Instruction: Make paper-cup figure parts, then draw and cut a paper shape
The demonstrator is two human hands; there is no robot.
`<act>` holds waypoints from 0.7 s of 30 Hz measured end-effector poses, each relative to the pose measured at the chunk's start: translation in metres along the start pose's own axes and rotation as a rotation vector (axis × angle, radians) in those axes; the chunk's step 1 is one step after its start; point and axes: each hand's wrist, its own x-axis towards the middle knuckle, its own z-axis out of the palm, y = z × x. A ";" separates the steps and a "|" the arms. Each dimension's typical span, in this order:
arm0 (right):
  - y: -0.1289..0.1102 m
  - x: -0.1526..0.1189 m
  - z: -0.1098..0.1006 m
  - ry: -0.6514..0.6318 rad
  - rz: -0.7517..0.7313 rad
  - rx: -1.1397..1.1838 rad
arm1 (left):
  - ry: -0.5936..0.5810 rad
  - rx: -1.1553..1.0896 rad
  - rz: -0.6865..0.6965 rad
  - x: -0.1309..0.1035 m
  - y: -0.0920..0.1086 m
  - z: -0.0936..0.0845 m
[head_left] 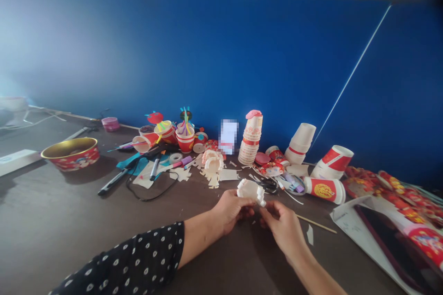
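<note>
My left hand point(232, 212) is closed around a white paper cup piece point(249, 190) with a scalloped, cut edge, held above the dark table. On the right, my right hand point(280, 223) pinches at the cup piece's lower right edge with thumb and fingers. Just beyond lies another cut paper cup point(212, 163), pale with a ragged rim, among paper scraps. A wooden stick point(316, 224) and a small white paper scrap point(310, 234) lie to the right of my right hand.
Stacked paper cups point(249, 140) stand against the blue partition point(194, 55). Left are a gold-lined red bowl point(71, 159), decorated cups point(186, 140), markers point(154, 169) and a black cable point(138, 198). Right are a tipped red cup point(325, 190) and a dark phone point(391, 235) on white card.
</note>
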 end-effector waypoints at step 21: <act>0.002 0.001 -0.001 0.021 0.065 0.084 | 0.037 -0.067 0.028 0.000 0.003 0.000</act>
